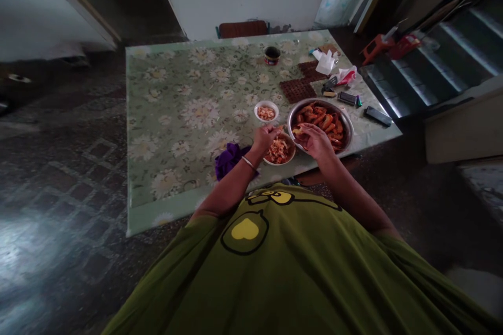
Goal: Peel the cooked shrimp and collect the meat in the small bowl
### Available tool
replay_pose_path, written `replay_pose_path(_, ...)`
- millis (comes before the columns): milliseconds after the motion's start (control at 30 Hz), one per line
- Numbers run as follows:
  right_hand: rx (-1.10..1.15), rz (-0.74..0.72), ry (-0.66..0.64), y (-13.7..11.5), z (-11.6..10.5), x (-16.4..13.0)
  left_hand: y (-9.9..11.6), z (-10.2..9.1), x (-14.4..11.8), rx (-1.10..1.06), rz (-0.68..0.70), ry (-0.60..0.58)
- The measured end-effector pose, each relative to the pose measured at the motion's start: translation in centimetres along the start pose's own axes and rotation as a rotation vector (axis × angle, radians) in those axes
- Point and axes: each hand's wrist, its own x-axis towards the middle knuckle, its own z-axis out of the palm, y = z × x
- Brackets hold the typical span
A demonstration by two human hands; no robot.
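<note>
My left hand (265,135) and my right hand (316,141) are close together above the near edge of a table with a green floral cloth (184,115). Each pinches part of a small orange shrimp (297,129) held between them. Below my left hand sits a small bowl of shrimp shells (280,151). A large metal bowl of orange cooked shrimp (328,121) is right behind my right hand. A small white bowl with peeled shrimp meat (266,112) stands just beyond. A silver bracelet circles my left wrist.
A purple cloth (230,159) lies by my left forearm. Further back are brown trivets (302,84), a dark jar (272,55), tissues (325,63), a remote (377,115) and small items. A chair (242,29) stands behind the table; stairs (432,63) rise at right.
</note>
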Motion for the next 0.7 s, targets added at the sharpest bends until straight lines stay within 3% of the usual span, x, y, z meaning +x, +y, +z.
replay_pose_path(233,0.089,-0.002,-0.025,0.0,-0.5,0.2,-1.5,0.3,-0.2,0.368,0.028,-0.122)
replay_pose_path(367,0.072,0.034,-0.012,0.1,0.0,1.1,-2.9,0.8,-0.2,0.546,0.104,-0.112)
replay_pose_path(500,0.036,0.112,0.0,-0.1,2.2,3.8,-3.9,1.0,-0.2,0.719,0.151,-0.109)
replay_pose_path(700,-0.113,0.143,0.089,-1.3,7.6,9.6,-3.5,0.4,-0.8,0.906,0.103,-0.176)
